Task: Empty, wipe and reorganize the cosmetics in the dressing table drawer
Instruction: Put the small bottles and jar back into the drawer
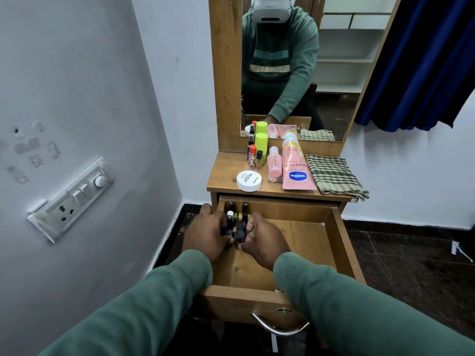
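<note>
Toward the far-left corner of the pulled-out wooden drawer point(303, 242), the left hand point(205, 233) curls its fingers round the small dark cosmetic bottles point(240, 228). The right hand point(266, 240) grips the same cluster from the right, fingers bent. On the tabletop beyond lie a white round jar point(248, 180), a pink lotion tube point(295, 168) and a green-checked folded cloth point(334, 176).

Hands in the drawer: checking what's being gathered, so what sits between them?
In the head view, small dark bottles stand clustered between left hand and right hand, in the drawer.
</note>
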